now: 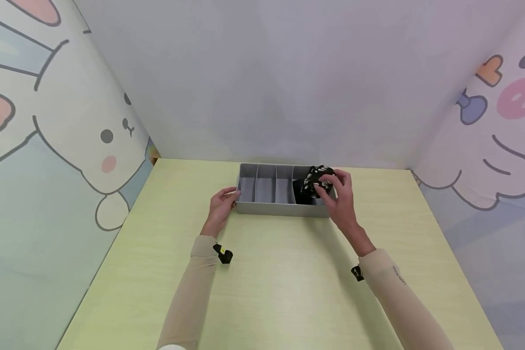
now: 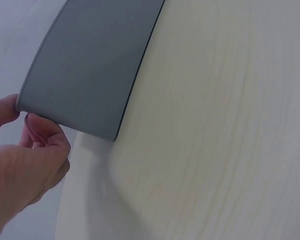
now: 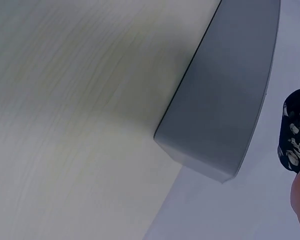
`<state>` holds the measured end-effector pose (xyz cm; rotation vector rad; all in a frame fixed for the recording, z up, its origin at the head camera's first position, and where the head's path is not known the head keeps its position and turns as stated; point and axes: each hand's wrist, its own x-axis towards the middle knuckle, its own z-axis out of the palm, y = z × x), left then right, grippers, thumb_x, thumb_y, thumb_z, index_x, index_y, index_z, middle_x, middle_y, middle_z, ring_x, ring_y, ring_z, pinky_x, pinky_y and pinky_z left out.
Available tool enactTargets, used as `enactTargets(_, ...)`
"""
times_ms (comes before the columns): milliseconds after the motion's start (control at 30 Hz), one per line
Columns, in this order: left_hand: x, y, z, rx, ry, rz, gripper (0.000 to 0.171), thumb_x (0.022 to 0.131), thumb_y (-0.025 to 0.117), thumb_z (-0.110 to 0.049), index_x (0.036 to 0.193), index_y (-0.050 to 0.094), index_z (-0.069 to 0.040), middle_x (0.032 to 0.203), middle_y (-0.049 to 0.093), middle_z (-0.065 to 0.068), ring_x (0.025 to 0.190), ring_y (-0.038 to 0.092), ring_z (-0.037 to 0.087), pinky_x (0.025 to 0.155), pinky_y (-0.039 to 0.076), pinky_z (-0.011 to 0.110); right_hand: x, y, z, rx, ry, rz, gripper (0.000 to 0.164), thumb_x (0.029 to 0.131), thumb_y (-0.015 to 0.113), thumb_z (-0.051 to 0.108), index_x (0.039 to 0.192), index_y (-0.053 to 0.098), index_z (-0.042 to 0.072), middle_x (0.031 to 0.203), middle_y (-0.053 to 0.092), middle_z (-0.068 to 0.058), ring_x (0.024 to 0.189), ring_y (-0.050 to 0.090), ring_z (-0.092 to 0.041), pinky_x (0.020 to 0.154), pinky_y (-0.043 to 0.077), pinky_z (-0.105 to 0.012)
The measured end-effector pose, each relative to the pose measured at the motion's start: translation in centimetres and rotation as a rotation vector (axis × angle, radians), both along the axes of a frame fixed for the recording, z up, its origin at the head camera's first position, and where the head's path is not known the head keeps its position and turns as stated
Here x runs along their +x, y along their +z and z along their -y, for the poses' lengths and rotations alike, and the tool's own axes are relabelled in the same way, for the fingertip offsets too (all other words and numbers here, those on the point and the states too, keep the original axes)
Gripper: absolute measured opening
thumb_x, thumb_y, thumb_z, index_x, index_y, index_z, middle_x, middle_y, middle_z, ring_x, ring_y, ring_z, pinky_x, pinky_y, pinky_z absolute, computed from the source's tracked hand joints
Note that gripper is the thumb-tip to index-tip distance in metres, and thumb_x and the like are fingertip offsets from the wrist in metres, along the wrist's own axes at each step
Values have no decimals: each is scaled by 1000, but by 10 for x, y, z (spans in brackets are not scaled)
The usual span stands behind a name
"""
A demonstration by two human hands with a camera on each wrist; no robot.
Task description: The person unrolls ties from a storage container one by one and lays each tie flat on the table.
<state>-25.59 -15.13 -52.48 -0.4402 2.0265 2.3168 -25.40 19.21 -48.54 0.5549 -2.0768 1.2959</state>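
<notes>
A grey divided storage box (image 1: 284,209) lies lengthwise near the table's back edge. My left hand (image 1: 220,209) holds its left end; in the left wrist view, thumb and curled fingers (image 2: 47,131) pinch the corner of the wall at the rim. Over the right end of the box, my right hand (image 1: 343,206) pinches a bundled black cloth with a white flower print (image 1: 311,181). Part of that cloth is covered by the fingers. A plain black folded cloth (image 1: 303,198) sits in a right-hand compartment below it. The compartments on the left hold nothing.
The pale wooden table (image 1: 280,282) spreads out in front of the box. A plain light wall (image 1: 280,97) rises directly behind it. Cartoon-printed panels (image 1: 70,146) stand on both sides. Small black cameras (image 1: 223,253) are strapped at both wrists.
</notes>
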Motion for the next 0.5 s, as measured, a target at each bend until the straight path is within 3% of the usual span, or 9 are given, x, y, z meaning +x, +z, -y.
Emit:
enactTargets(267, -2, 0, 0, 15, -4, 3, 35, 97, 73, -12, 129, 65, 1, 93, 66, -1, 75, 55, 11, 74, 49, 27, 18, 13, 20, -37, 40, 13, 23, 84, 74, -16, 103, 67, -7, 123, 45, -34, 121, 43, -40, 107, 31, -29)
enactTargets(500, -2, 1, 1, 21, -14, -3, 37, 98, 72, -12, 130, 64, 3, 93, 65, 0, 74, 55, 11, 73, 48, 26, 38, 30, 38, -17, 68, 0, 26, 82, 74, -18, 104, 65, -6, 119, 48, -31, 120, 44, -40, 106, 34, -28)
